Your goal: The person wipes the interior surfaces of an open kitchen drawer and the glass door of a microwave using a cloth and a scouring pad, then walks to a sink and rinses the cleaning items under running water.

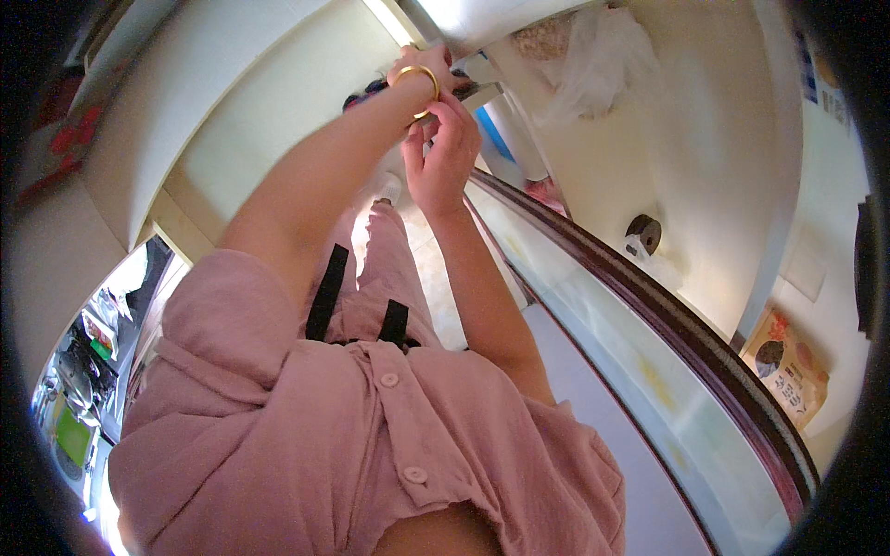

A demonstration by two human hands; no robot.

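My left hand (425, 64) reaches far forward at the top, beside a white panel (306, 104). Around its wrist is a gold bangle (436, 83). Several dark items with red parts (368, 92) show partly behind that wrist, too covered to name. The fingers of the left hand are mostly hidden, so what it holds cannot be seen. My right hand (448, 156) is raised just below the bangle, palm side partly turned to view. Its fingers bend toward the left wrist with the thumb apart; whether they touch or grip the bangle is unclear.
A dark-edged counter (646, 299) curves along my right. On it are a clear plastic bag (605, 62), a dark round roll (644, 233), a brown printed packet (786, 365) and a white and blue cylinder (511, 139). Far left, a green board (73, 434) lies among kitchen items.
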